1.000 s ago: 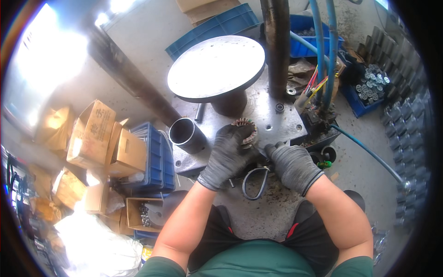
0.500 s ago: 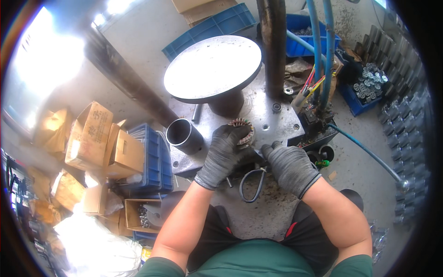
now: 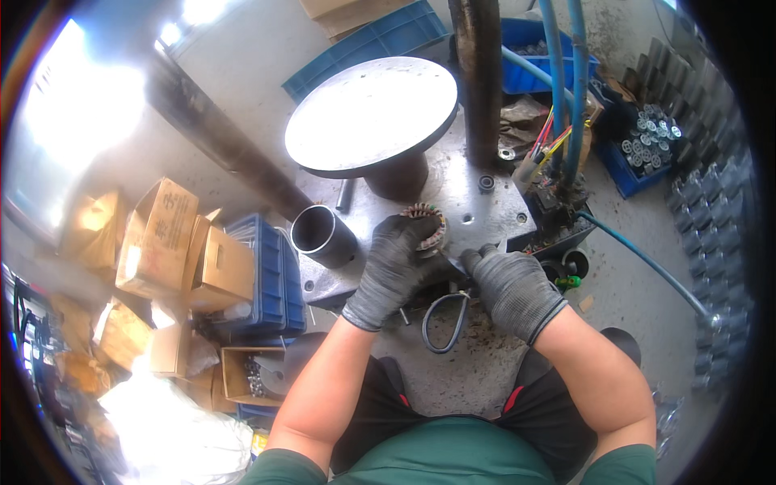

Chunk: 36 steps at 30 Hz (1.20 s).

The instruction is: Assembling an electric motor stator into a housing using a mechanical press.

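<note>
My left hand (image 3: 396,255), in a grey knit glove, grips a motor stator (image 3: 440,234) over the front of the metal plate. The stator is a ring with reddish and pale coil windings along its rim; my fingers and palm hide much of it. My right hand (image 3: 511,287), gloved alike, is closed just right of the stator, with thumb and forefinger pinched toward it. What they pinch is too small and hidden to make out. Below and between the hands hangs a loop of dark cable (image 3: 428,330); where its ends go is hidden.
A round steel disc (image 3: 372,113) on a post rises from the metal plate (image 3: 505,202). An open steel tube (image 3: 323,236) stands at the plate's left. Blue crates (image 3: 279,279) and cartons (image 3: 158,238) are at left. Stacked metal parts (image 3: 711,267) and hoses (image 3: 578,97) are at right.
My right hand has shifted slightly right, away from the stator. My left hand keeps its grip on the stator. The cable loop has moved a little.
</note>
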Available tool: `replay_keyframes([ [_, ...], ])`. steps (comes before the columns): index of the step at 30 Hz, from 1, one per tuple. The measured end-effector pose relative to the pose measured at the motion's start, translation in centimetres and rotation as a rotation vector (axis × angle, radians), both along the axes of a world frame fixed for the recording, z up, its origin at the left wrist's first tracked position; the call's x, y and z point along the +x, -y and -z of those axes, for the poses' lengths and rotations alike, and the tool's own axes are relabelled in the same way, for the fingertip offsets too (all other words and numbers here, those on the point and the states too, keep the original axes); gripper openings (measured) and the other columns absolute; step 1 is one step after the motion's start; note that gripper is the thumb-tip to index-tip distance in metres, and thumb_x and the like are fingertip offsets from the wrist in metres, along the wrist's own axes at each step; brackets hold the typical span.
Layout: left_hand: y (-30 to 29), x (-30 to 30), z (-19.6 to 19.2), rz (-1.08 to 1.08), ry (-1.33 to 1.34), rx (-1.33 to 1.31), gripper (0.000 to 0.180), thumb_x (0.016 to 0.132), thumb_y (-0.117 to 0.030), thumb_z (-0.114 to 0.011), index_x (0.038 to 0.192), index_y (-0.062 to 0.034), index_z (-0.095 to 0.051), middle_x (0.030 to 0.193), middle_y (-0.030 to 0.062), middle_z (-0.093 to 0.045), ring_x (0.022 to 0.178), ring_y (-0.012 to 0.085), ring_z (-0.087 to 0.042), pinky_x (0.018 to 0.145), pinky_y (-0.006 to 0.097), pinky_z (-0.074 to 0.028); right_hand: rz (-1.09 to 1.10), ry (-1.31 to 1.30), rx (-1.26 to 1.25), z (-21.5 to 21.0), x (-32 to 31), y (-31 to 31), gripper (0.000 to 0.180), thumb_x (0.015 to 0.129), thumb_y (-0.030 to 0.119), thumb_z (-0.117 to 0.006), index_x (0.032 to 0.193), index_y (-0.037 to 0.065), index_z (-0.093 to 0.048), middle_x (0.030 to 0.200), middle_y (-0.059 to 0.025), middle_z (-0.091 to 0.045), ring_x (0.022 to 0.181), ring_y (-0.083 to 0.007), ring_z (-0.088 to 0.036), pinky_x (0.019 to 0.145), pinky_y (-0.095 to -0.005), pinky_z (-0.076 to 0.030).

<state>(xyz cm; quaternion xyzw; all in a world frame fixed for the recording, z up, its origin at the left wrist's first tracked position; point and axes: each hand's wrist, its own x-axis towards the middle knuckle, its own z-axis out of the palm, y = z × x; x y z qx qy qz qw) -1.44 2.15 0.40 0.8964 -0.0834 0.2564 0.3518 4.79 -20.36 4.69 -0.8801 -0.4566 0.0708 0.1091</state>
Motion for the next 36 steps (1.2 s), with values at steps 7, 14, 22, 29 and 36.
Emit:
replay_keyframes([
  [7, 0.1, 1.2, 0.9, -0.065, 0.011, 0.049, 0.062, 0.073, -0.02, -0.097, 0.128, -0.0073, -0.072, 0.106, 0.0177, -0.071, 0.103, 0.0354, -0.071, 0.091, 0.043, -0.058, 0.062, -0.025, 0.035, 0.3, 0.5, -0.3, 0.032, 0.087, 0.001, -0.067, 0.119, 0.006, -0.067, 0.108, -0.0213, -0.073, 0.096, -0.0418, -0.075, 0.081, -0.051, -0.061],
  [14, 1.1, 1.7, 1.9, -0.22, 0.174, 0.121, 0.05, 0.072, -0.019, -0.094, 0.115, -0.0076, -0.072, 0.101, 0.0192, -0.069, 0.089, 0.0394, -0.069, 0.08, 0.049, -0.056, 0.127, -0.047, 0.04, 0.9, 1.9, -1.2, 0.024, 0.096, 0.01, -0.065, 0.12, 0.008, -0.069, 0.107, -0.0217, -0.076, 0.1, -0.0381, -0.077, 0.084, -0.0501, -0.062],
  [22, 1.4, 2.7, 2.0, -0.214, 0.278, 0.203, 0.039, 0.077, -0.013, -0.09, 0.11, -0.0071, -0.071, 0.09, 0.0159, -0.072, 0.083, 0.0356, -0.072, 0.075, 0.046, -0.058, 0.235, -0.018, 0.092, 2.0, 3.4, -1.0, 0.024, 0.094, 0.004, -0.062, 0.117, 0.005, -0.068, 0.111, -0.0239, -0.074, 0.104, -0.0423, -0.074, 0.089, -0.0522, -0.06],
  [29, 2.0, 0.8, 0.7, -0.216, 0.316, 0.294, 0.056, 0.071, -0.015, -0.093, 0.12, -0.0095, -0.067, 0.107, 0.0147, -0.072, 0.101, 0.0371, -0.07, 0.086, 0.048, -0.056, 0.264, 0.112, 0.097, 0.7, 3.3, 3.4, 0.029, 0.09, 0.01, -0.07, 0.119, 0.008, -0.066, 0.113, -0.0207, -0.073, 0.097, -0.0404, -0.076, 0.083, -0.0502, -0.061],
  [36, 5.1, -1.5, -0.3, 0.038, 0.398, 0.301, 0.072, 0.067, -0.011, -0.093, 0.134, -0.0105, -0.066, 0.121, 0.0112, -0.069, 0.118, 0.0355, -0.067, 0.1, 0.051, -0.055, -0.114, 0.056, 0.114, 0.7, 1.0, 6.1, 0.045, 0.087, 0.005, -0.07, 0.131, 0.009, -0.062, 0.112, -0.0169, -0.068, 0.092, -0.0381, -0.075, 0.077, -0.0488, -0.062],
])
